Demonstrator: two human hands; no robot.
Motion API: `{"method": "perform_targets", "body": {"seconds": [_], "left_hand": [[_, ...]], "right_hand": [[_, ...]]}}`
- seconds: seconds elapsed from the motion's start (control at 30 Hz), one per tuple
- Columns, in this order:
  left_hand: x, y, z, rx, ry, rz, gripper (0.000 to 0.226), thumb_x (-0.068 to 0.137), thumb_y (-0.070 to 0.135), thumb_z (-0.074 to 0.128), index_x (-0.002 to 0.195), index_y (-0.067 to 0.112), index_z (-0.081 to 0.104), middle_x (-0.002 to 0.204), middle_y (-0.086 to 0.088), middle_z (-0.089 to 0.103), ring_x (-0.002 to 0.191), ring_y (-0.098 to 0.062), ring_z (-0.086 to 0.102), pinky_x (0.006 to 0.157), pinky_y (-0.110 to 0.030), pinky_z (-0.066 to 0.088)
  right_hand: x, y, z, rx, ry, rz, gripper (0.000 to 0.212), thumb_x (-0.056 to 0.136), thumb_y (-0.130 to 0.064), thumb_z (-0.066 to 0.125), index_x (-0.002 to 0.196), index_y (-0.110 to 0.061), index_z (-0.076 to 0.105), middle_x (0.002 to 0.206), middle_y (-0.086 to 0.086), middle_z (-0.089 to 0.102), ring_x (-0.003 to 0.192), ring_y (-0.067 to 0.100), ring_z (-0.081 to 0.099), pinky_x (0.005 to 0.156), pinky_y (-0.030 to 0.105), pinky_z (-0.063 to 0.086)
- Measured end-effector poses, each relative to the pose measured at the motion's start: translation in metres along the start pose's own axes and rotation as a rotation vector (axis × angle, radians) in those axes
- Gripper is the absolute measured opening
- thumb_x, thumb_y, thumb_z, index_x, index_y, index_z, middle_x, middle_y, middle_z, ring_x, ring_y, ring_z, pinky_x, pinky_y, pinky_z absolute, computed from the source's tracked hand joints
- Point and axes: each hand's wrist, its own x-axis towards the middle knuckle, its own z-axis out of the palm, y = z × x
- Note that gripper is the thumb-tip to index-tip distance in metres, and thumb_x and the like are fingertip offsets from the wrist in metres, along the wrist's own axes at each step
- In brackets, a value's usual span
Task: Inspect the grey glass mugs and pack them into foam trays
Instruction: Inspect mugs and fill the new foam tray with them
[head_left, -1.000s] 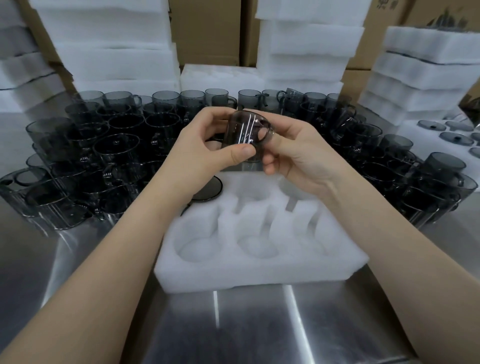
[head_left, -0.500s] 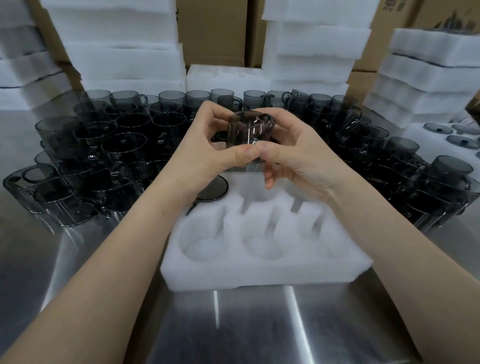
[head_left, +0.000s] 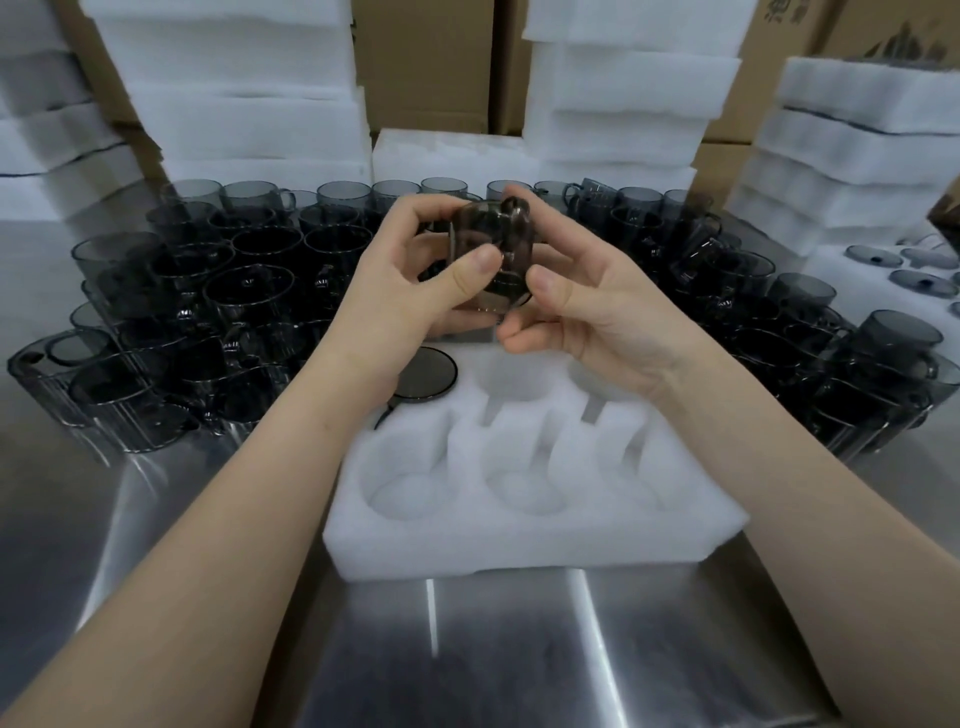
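1. Head view: both hands hold one grey mug (head_left: 491, 257) in the air above the foam tray (head_left: 519, 535).
2. The left hand (head_left: 410, 291) has thumb and fingers clamped on the mug's left side.
3. The right hand (head_left: 587, 312) grips its right side, thumb pressed against the glass.
4. More mugs (head_left: 249, 291) crowd the steel table (head_left: 467, 649) behind the tray.

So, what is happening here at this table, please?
A person is checking a grey glass mug, held up in both bare hands, the left hand and the right hand, above a white foam tray on the steel table. The tray's visible pockets hold no mugs. Many more grey mugs stand in rows to both sides and behind, with stacks of foam trays at the back. A dark round lid lies beside the tray.
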Motion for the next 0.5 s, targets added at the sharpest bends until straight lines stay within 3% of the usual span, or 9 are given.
{"method": "perform_targets", "body": {"seconds": [0.13,0.27,0.33,0.4,0.43,0.5], "left_hand": [[-0.001,0.001,0.002,-0.067,0.087,-0.034,0.039,0.084,0.031,0.071,0.11,0.013,0.048,0.096,-0.005,0.073,0.085,-0.027,0.073,0.07,-0.037,0.059],[-0.002,-0.001,0.007,0.035,0.079,-0.031,0.032,0.086,0.02,0.071,0.098,0.009,0.044,0.067,0.004,0.071,0.067,-0.011,0.071,0.061,-0.026,0.058],[-0.002,-0.002,0.009,0.104,0.075,-0.054,0.034,0.084,0.025,0.075,0.089,0.011,0.045,0.062,0.002,0.068,0.065,-0.011,0.07,0.065,-0.03,0.06],[-0.001,-0.003,0.007,0.174,0.101,-0.078,0.036,0.077,0.034,0.078,0.081,0.014,0.048,0.067,-0.009,0.068,0.068,-0.015,0.071,0.071,-0.036,0.061],[0.0,-0.003,0.006,0.192,0.113,-0.08,0.035,0.075,0.036,0.078,0.079,0.014,0.051,0.071,-0.016,0.068,0.071,-0.017,0.072,0.073,-0.039,0.061],[-0.001,-0.004,0.006,0.206,0.117,-0.068,0.032,0.075,0.036,0.078,0.079,0.015,0.055,0.082,-0.024,0.07,0.078,-0.022,0.074,0.078,-0.044,0.061]], "right_hand": [[-0.002,-0.001,0.01,-0.223,0.116,-0.019,0.07,0.087,-0.007,0.066,0.147,-0.023,0.033,0.131,0.009,0.058,0.082,0.029,0.07,0.073,0.043,0.06],[-0.001,-0.001,0.019,-0.548,0.264,-0.141,0.069,0.075,-0.012,0.081,0.133,-0.027,0.047,0.126,-0.001,0.056,0.093,0.02,0.068,0.082,0.053,0.058],[-0.001,-0.003,0.017,-0.693,0.307,-0.183,0.069,0.072,-0.013,0.085,0.132,-0.027,0.053,0.124,-0.002,0.052,0.112,0.021,0.06,0.097,0.051,0.05],[-0.001,-0.003,0.014,-0.739,0.311,-0.189,0.07,0.073,-0.011,0.085,0.134,-0.024,0.053,0.119,0.0,0.049,0.116,0.021,0.057,0.102,0.045,0.047],[-0.002,-0.003,0.014,-0.725,0.308,-0.183,0.068,0.075,-0.009,0.083,0.134,-0.023,0.053,0.117,0.0,0.051,0.112,0.02,0.059,0.099,0.042,0.05],[-0.002,-0.005,0.015,-0.612,0.32,-0.167,0.056,0.08,-0.004,0.075,0.128,-0.022,0.053,0.112,-0.003,0.057,0.095,0.013,0.064,0.077,0.03,0.056]]}}
